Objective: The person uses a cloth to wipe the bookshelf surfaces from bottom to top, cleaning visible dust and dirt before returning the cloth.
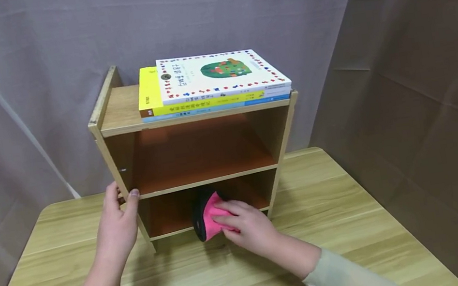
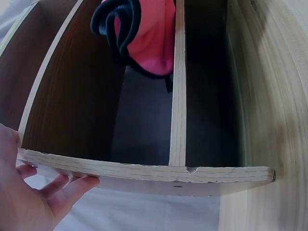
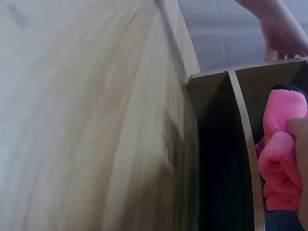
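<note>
Right hand (image 1: 249, 223): fingers are closing round a black-edged pink plush cloth (image 1: 212, 216), jutting from between the lower boards. Left hand (image 1: 119, 222): is gripping the wooden shelf unit's (image 1: 195, 152) side. Three books (image 1: 224, 77) are topping it. Wood-grain table (image 1: 354, 223) is supporting; grey drapes (image 1: 193, 11) are enclosing.

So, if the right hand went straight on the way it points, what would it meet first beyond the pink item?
Probably the left side panel of the shelf unit: the right hand, holding the pink item, points leftward and inward. Depth is unclear, so something deeper inside could come first.
</note>
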Motion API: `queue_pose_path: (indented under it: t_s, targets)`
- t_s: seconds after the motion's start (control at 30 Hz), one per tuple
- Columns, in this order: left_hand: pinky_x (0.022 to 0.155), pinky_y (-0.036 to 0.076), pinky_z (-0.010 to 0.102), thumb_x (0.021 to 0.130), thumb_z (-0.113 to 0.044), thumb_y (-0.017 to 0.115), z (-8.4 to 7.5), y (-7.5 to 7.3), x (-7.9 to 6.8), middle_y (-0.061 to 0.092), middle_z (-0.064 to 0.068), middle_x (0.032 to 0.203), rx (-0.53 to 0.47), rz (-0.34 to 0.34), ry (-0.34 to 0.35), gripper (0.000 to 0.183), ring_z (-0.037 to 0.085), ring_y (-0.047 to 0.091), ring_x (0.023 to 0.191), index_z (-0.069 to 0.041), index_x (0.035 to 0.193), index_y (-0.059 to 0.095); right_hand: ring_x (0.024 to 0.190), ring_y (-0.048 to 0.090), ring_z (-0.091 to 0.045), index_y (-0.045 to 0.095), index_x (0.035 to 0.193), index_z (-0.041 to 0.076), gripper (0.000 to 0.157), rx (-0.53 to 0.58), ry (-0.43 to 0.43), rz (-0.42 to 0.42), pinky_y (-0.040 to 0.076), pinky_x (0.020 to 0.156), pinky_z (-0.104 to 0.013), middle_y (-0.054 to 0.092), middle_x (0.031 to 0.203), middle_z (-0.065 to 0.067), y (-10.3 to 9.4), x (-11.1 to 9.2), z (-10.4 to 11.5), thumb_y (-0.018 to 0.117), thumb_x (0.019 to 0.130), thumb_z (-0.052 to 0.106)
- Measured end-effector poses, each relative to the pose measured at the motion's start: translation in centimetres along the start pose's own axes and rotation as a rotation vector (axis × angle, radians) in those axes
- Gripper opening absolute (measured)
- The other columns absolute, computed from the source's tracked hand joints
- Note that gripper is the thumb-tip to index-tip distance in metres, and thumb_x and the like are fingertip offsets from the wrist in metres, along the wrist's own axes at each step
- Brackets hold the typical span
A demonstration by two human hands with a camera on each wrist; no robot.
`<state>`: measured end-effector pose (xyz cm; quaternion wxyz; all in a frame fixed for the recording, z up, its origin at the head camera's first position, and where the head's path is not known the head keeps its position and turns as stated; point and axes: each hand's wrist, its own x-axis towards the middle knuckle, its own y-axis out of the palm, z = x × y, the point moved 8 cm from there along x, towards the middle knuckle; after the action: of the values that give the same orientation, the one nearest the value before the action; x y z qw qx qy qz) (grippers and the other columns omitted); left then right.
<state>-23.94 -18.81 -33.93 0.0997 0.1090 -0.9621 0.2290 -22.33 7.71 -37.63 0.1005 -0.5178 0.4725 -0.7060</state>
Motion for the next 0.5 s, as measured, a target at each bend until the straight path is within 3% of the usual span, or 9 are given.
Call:
queue_pose_path:
  t_s: [0.5]
  targets:
    - [0.087,0.044,0.053,0.104,-0.049,0.040,-0.2,0.0,-0.1,0.038,0.015,0.148,0.006,0.002,0.002,0.053,0.037,0.045,0.126,-0.015,0.145,0.036,0.111,0.063,-0.032,0.077,0.110,0.010,0.040,0.052,-0.019,-0.153,0.050,0.097,-0.038,0.067,0.122,-0.010,-3.7,-3.2,-0.7,0.080,0.071,0.002]
